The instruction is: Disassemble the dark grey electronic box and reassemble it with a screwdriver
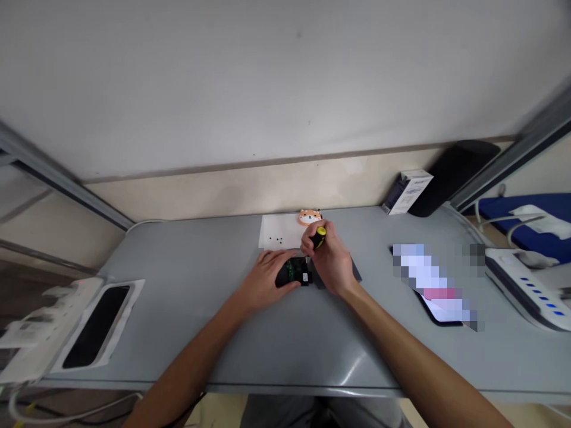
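A small black device with an exposed green circuit board (pixel 292 270) lies on the desk in front of me. My left hand (pixel 266 277) grips it from the left, fingers along its far side and thumb along the near side. Wrapped in my right hand (pixel 331 258) is a screwdriver (pixel 319 236) with a black and yellow handle. Its tip is hidden behind my hand, so I cannot tell what it touches. Beneath the right hand a dark flat piece (pixel 355 271) partly shows. Several tiny dark screws (pixel 276 239) lie on a white sheet of paper (pixel 276 224) just beyond the device.
An orange and white animal-faced item (pixel 309 217) sits at the paper's far edge. To the right are a lit phone (pixel 439 312), a white box (pixel 408 191), a black cylinder (pixel 455 177) and a power strip (pixel 529 288). A dark phone (pixel 96 327) lies on the left.
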The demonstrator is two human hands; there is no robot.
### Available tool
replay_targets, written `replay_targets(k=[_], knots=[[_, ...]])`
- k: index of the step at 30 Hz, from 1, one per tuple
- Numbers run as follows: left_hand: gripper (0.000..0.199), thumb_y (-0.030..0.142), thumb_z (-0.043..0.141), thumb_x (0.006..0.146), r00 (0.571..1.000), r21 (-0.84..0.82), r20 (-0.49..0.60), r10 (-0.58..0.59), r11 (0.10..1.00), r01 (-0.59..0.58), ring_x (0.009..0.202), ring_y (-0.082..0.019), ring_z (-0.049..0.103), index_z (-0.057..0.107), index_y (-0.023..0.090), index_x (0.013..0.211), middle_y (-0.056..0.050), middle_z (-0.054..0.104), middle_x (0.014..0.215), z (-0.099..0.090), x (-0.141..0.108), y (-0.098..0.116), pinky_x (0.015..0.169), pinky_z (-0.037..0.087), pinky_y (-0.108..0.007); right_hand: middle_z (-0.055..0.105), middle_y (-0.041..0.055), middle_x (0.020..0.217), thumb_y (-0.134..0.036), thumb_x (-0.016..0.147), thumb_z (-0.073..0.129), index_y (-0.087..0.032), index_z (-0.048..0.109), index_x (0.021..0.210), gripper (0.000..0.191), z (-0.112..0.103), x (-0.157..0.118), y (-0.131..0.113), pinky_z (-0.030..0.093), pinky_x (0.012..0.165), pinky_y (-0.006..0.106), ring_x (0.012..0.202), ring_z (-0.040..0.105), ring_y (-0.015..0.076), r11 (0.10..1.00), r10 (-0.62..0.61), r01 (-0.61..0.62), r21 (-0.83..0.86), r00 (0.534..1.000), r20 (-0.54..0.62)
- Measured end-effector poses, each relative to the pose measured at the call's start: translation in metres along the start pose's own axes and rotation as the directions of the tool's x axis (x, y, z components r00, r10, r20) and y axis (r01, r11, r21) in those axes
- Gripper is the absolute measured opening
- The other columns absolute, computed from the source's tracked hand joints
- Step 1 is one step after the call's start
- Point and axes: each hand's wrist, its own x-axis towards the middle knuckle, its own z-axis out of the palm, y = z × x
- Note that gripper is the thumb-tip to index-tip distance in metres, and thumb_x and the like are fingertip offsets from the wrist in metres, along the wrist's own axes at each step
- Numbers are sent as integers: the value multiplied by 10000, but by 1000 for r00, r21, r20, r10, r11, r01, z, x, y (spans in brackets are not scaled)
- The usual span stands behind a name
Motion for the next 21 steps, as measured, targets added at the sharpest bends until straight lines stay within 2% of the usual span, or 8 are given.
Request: replay_targets(k=[5,15,21], knots=[[580,394,726,947,1000,0,15,-3,1000,3,1349,-306,564,528,272,1478,-69,626,1484,1,0,-2,1207,384,-496,453,-40,641,-696,891,665,-239,562,802,477,1,0,0,342,584,289,555,374,122,1000,20,-20,-13,1000,4],[550,344,740,933,1000,22,13,-13,1000,13,1315,-299,580,561,270,1448,-66,652,1443,-2,0,4,1192,397,-482,454,-40,647,-718,906,626,-244,547,819,488,3,-1,2,355,578,294,561,391,129,998,-4,5,-55,1000,13],[554,384,750,928,1000,40,6,-22,999,22,1315,-302,580,576,293,1446,-58,655,1434,-1,-2,5,1186,400,-479,466,-40,647,-705,899,650,-242,559,807,481,1,-3,3,348,574,290,558,387,125,996,-44,44,-77,999,-2]])
